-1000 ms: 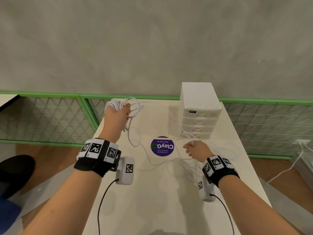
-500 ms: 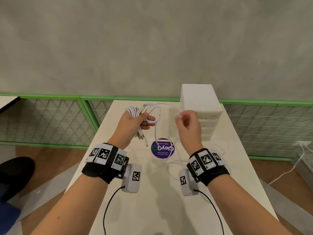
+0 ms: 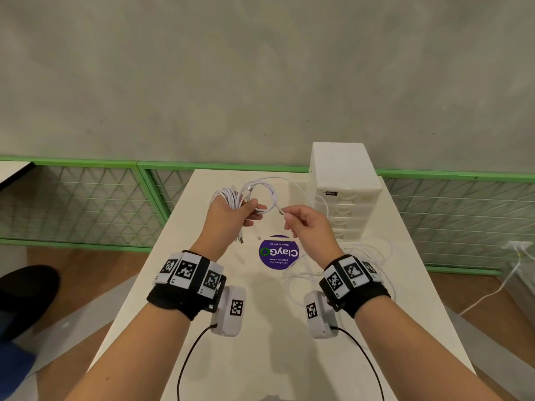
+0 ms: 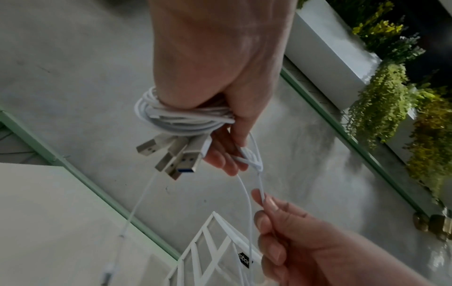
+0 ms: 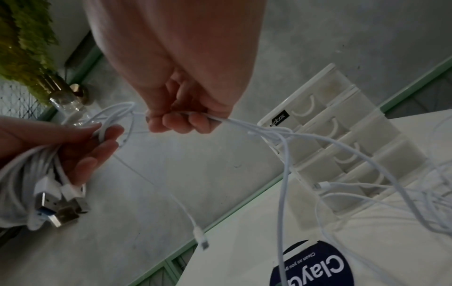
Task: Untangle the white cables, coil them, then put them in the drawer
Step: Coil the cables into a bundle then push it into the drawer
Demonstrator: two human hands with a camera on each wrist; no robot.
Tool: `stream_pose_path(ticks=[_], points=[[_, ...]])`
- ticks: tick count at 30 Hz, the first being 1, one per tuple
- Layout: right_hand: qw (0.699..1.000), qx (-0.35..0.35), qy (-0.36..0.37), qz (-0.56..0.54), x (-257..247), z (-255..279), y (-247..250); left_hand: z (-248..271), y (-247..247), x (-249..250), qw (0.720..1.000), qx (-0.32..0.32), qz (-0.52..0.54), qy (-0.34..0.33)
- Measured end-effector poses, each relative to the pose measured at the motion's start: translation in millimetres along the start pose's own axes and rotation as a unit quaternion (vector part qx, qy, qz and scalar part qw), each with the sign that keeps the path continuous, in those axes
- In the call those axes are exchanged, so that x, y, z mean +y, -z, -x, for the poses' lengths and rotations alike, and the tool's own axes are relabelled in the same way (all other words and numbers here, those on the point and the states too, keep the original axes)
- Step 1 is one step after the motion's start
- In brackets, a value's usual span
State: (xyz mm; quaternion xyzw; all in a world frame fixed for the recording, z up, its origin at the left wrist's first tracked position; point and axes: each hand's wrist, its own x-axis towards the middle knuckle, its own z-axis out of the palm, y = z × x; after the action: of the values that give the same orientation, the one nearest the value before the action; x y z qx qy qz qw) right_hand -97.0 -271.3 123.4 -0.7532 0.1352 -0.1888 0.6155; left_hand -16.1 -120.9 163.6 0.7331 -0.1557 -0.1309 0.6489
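Over the pale table [image 3: 260, 357], left hand [image 3: 228, 215] clutches the coiled cables [image 4: 181, 120]; right hand [image 3: 309, 227] pinches a loose strand [image 5: 281, 135]. Feed slack slowly, keeping loops even.

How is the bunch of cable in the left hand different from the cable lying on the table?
The bunch is wound into tight loops and held up by the left hand; the table cable sprawls in loose, tangled curves beside the drawers. The bunch's USB plugs hang together; the table cable's ends lie scattered. Both are thin and white.
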Motion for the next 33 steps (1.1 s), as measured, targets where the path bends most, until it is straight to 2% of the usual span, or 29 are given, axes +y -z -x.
stream_pose_path(ticks=[5,10,14,18,22,25,28,33], points=[[1.0,0.008,0.006,-0.005,-7,1,-4,1,-10,-3,0.999,-0.029,-0.036,0.011],[0.992,0.011,0.001,-0.125,-12,2,-5,2,-15,-7,0.997,-0.042,-0.055,0.024],[0.997,-0.005,0.008,-0.071,-8,1,-6,4,-16,-6,0.996,-0.062,-0.06,0.031],[0.997,0.002,0.008,-0.083,-4,-1,-3,4,-13,-8,0.996,-0.079,-0.033,0.034],[0.998,-0.015,-0.005,-0.056,-3,-1,1,2,-11,-8,0.998,-0.029,-0.045,0.038],[0.999,-0.023,0.01,-0.043,-5,0,3,-1,-11,-10,0.997,-0.006,-0.075,0.03],[0.998,-0.036,0.02,-0.05,-5,-2,2,-3,-9,-8,0.997,-0.027,-0.074,0.027],[0.992,-0.035,0.009,-0.121,-10,-4,-1,-2,-8,-1,0.996,-0.076,-0.052,-0.023]])
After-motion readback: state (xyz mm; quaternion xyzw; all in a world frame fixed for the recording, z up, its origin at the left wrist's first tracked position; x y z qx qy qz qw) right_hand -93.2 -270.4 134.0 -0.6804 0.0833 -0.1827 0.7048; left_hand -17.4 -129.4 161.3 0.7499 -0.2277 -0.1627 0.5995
